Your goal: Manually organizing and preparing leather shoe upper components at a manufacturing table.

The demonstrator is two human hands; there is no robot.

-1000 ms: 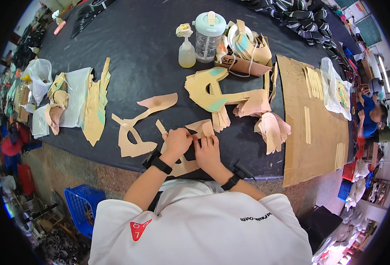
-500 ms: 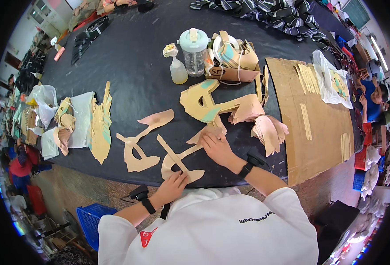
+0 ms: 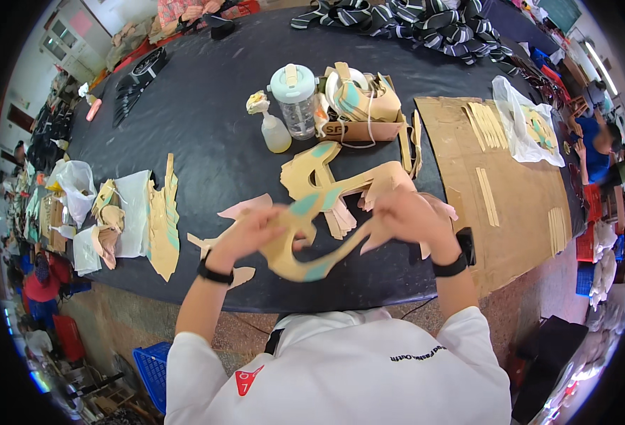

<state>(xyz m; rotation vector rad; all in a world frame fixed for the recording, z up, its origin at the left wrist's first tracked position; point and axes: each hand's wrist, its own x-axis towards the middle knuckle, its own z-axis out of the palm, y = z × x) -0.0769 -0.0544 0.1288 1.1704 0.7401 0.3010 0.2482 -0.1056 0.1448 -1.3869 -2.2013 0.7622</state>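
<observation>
Raised over the dark table's near side is a curved, flat tan cut-out piece with teal patches and an opening near its left end. My left hand grips its left end, with one finger showing through the opening. At the narrow other end, my right hand pinches the piece; motion blurs it. Behind lies a stack of similar tan and teal pieces, with pinkish ends by my right hand. Another tan and pink cut-out lies on the table, partly hidden by my left hand.
A spray bottle, a clear drinking bottle and a filled carton stand behind the stack. Cardboard bearing strips and a plastic bag lies right. More pieces lie left; striped straps are heaped far back.
Both my hands have risen from the table with the cut-out and moved apart. Its teal-patched face now shows. The narrow strip that lay across it is no longer visible.
</observation>
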